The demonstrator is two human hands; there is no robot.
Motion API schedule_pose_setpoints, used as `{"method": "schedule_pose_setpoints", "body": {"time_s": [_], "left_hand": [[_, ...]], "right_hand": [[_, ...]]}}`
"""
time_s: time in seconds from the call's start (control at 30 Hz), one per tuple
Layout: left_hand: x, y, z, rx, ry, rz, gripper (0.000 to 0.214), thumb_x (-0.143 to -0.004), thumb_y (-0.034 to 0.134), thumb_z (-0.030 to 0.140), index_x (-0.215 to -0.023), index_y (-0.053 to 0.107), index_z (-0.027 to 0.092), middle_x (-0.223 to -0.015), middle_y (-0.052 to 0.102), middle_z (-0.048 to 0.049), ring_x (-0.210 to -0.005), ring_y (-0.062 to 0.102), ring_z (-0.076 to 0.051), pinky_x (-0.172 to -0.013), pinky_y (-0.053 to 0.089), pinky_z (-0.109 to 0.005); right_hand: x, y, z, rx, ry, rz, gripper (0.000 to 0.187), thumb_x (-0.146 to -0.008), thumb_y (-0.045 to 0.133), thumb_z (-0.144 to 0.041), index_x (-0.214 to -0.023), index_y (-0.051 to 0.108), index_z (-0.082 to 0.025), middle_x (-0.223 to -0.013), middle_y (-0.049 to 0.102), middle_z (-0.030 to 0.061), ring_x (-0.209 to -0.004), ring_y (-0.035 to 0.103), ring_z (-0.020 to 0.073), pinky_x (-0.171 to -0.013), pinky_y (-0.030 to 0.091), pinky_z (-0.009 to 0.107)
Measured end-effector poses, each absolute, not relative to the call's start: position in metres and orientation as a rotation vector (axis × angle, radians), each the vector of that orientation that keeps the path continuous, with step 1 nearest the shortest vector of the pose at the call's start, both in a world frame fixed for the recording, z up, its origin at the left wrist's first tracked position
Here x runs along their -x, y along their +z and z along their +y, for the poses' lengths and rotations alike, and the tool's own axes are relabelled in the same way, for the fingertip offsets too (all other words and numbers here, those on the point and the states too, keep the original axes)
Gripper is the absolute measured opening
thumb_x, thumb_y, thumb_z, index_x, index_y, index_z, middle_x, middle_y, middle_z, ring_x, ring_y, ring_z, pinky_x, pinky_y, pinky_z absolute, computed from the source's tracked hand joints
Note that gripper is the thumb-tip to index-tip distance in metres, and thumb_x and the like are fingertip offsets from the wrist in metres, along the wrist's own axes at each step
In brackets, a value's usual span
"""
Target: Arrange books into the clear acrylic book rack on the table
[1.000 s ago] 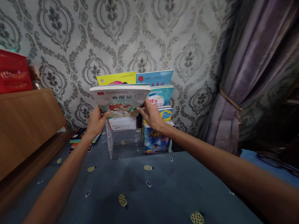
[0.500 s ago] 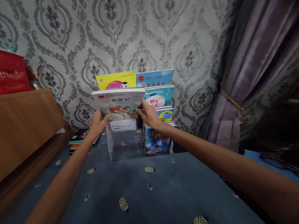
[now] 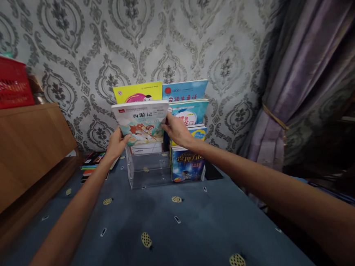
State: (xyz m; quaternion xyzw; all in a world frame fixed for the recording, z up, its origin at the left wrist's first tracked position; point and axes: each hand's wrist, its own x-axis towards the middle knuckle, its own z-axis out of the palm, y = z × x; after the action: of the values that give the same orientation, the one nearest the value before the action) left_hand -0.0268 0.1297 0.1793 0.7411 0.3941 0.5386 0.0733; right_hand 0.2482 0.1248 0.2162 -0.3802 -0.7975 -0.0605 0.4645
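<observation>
The left hand (image 3: 116,144) and right hand (image 3: 177,130) each pinch a side edge of the 西游记 book (image 3: 142,120) between thumb and fingers, holding it tilted before a yellow book (image 3: 135,92), above the left front tiers of a transparent book rack (image 3: 131,173) on a blue patterned cloth (image 3: 160,222).

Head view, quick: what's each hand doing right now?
Left hand: closed on the left edge of the 西游记 book.
Right hand: closed on its right edge.
</observation>
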Motion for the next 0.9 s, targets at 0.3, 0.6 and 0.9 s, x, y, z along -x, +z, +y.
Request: {"method": "schedule_pose_setpoints", "body": {"time_s": [0.3,0.6,0.9], "left_hand": [[0.027,0.187,0.128,-2.298,1.497,1.350,0.038,-0.080,0.056,0.033,-0.114,0.056,0.017,-0.106,0.068,-0.0065,-0.093,0.062,-0.023,-0.088,0.051,-0.039],[0.025,0.195,0.127,-2.422,1.296,1.651,0.033,-0.082,0.054,0.034,-0.110,0.057,0.016,-0.111,0.068,-0.0110,-0.102,0.062,-0.029,-0.092,0.049,-0.042],[0.009,0.189,0.111,-2.400,1.293,2.018,0.030,-0.084,0.058,0.030,-0.109,0.051,0.015,-0.104,0.067,-0.0164,-0.100,0.066,-0.034,-0.085,0.051,-0.042]], "right_hand": [[-0.246,0.223,0.127,0.971,-0.221,-1.890,0.018,-0.082,0.052,-0.021,-0.098,0.044,-0.022,-0.085,0.065,0.0084,-0.076,0.058,0.0257,-0.067,0.045,0.036],[-0.242,0.242,0.116,1.071,-0.265,-1.877,0.025,-0.081,0.046,-0.014,-0.104,0.042,-0.022,-0.091,0.064,0.0101,-0.081,0.059,0.0280,-0.070,0.042,0.038],[-0.244,0.239,0.122,1.078,-0.321,-1.903,0.044,-0.082,0.046,-0.012,-0.126,0.044,-0.019,-0.104,0.066,0.0118,-0.090,0.060,0.0281,-0.075,0.044,0.039]]}}
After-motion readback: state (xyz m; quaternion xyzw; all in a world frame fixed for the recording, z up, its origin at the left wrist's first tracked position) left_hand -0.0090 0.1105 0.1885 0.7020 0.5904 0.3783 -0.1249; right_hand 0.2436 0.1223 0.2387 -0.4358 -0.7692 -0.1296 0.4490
